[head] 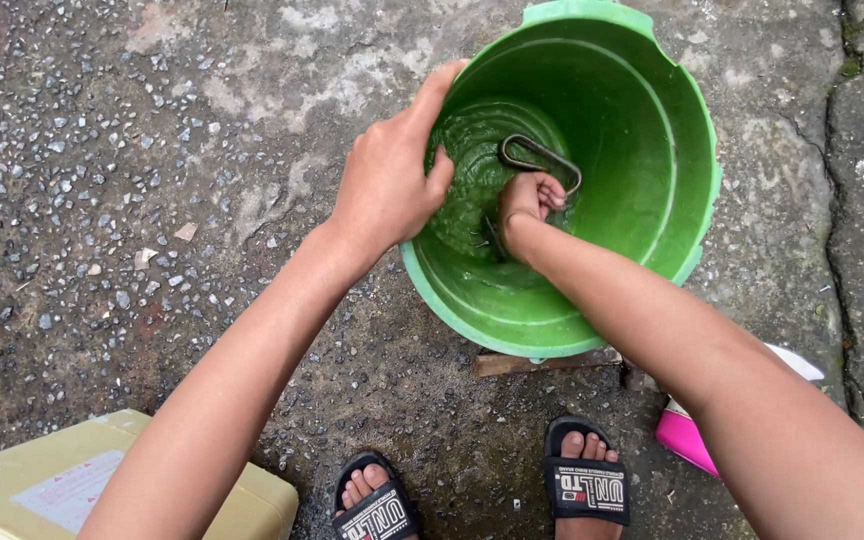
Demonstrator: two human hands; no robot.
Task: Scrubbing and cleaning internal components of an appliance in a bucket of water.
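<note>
Metal handle: a bent loop of grey wire [540,160] stands just above the water inside the green bucket, near its middle, its lower end hidden under the right hand.
Right-hand fingers: curled shut [550,192] around the lower end of the metal handle; whatever the handle belongs to sits underwater and cannot be made out.
Right hand: the right hand [524,203] is down inside the bucket at the water's surface, the forearm reaching in over the near rim.
Left-hand fingers: closed over the bucket's rim, thumb [439,172] inside the wall, the other fingers on the outside and along the top edge.
Left hand: the left hand [390,175] grips the left side of the rim.
Green bucket: the plastic bucket [652,130] stands on the ground, tilted toward the person, holding shallow water that looks green.
Wood strip: a thin piece of wood [547,361] lies under the bucket's near edge.
Ground: rough concrete [102,150] with embedded pebbles, cracked at the right.
Feet: two black slide sandals [586,482] just below the bucket.
Yellow container: a pale yellow plastic jerrycan [22,480] at the lower left corner, well apart from the bucket.
Pink object: a pink and white thing [684,435] beside the right forearm, partly hidden.
</note>
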